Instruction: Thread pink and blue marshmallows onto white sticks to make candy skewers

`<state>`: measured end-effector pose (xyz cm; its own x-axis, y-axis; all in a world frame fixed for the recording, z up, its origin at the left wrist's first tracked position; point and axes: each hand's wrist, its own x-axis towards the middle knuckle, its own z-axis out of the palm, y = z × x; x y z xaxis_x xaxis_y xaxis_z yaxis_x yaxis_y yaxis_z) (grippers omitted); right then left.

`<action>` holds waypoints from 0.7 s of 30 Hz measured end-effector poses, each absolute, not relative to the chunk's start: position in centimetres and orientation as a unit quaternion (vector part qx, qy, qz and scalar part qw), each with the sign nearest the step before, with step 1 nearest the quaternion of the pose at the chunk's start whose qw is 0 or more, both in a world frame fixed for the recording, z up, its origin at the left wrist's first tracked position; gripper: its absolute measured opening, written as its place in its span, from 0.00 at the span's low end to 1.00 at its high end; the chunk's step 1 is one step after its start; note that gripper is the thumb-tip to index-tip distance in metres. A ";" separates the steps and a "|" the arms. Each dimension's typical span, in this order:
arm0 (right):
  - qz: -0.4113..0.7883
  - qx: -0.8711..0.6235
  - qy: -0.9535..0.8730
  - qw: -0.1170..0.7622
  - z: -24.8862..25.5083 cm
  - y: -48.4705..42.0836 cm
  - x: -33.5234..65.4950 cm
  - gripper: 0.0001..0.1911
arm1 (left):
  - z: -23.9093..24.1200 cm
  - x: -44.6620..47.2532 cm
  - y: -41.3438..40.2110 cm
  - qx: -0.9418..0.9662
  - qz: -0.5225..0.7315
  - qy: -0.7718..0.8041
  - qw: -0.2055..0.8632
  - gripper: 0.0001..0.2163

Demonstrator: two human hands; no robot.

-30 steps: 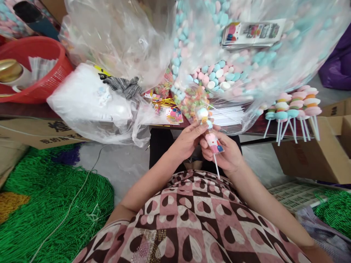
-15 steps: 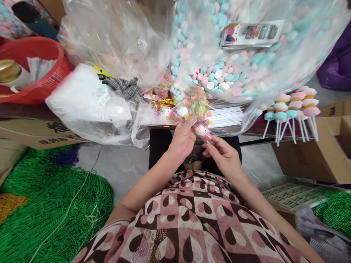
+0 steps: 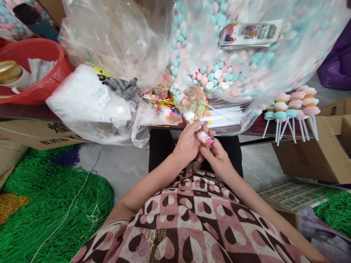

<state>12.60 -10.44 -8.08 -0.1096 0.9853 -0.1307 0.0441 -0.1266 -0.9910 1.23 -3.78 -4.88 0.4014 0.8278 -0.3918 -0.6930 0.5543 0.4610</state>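
Note:
My left hand [image 3: 187, 143] and my right hand [image 3: 215, 157] meet just below the table's front edge. Both are closed on a small wrapped candy stick [image 3: 204, 137], pink and white in clear film. The left fingers pinch its upper end near a pale candy piece [image 3: 189, 116]. The right fingers grip its lower end; the white stick is hidden behind them. A big clear bag of pink, blue and white candies [image 3: 219, 75] lies on the table right behind my hands.
Finished candy sticks [image 3: 293, 106] stand at the table's right end beside a cardboard box [image 3: 323, 153]. A red basket [image 3: 35, 69] and a white plastic bag [image 3: 87, 102] sit at the left. Green beaded strings [image 3: 49, 197] lie on the floor. White sticks [image 3: 227, 115] lie under the bag.
The right hand slid along the candy stick and closed against the left. The stick, upright a second ago, now lies tilted between both hands.

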 end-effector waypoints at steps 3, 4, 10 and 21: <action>0.558 -0.516 -0.504 0.409 -8.0 -9.9 12.5 0.20 | -5.2 1.0 -4.0 0.149 0.427 0.293 0.842 0.12; 0.560 -0.520 -0.502 0.405 -8.0 -9.7 12.4 0.22 | -5.4 0.9 -4.0 0.158 0.421 0.297 0.842 0.13; 0.600 -0.499 -0.476 0.406 -6.7 -9.3 12.3 0.18 | -5.7 0.8 -3.6 0.157 0.493 0.336 0.787 0.14; 0.325 -0.572 -0.591 0.466 -6.5 -8.7 13.3 0.11 | -5.3 1.2 -2.9 0.135 0.512 0.317 0.787 0.11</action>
<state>13.26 -8.65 -6.45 0.0897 0.9797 0.1792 0.3728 0.1338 -0.9182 1.20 -2.86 -5.31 0.2744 0.8915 -0.3604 -0.7210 0.4388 0.5363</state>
